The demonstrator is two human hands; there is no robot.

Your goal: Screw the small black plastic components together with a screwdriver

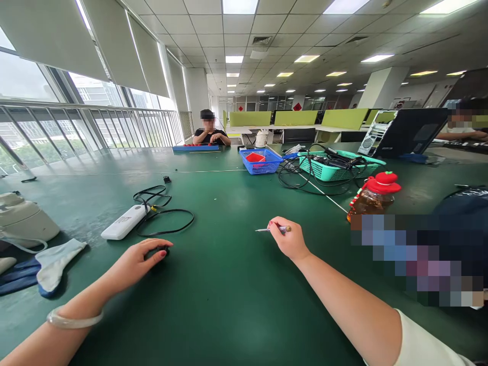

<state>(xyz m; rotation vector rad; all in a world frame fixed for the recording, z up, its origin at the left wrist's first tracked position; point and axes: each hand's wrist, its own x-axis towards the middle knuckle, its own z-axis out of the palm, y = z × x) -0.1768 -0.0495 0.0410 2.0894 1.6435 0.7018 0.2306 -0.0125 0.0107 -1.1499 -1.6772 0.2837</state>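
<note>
My left hand [142, 259] rests low over the green table, fingers curled round a small black object [164, 250]. Most of that object is hidden under the palm and thumb, so its kind does not show. To the right, my right hand [286, 236] pinches a slim screwdriver [284, 229], its thin metal shaft pointing left just above the tabletop. A white power bank [125, 222] lies beyond my left hand, with a looped black cable [179, 210] beside it. Blue-and-white work gloves [57, 262] are left of that hand.
Behind stand a blue basket [262, 166] with a red container and a green basket [331, 172] heaped with black cables. A red-lidded jar [375, 195] is at right, near a tilted computer case [412, 132]. A person [209, 133] sits across the table [229, 305]; another is far right.
</note>
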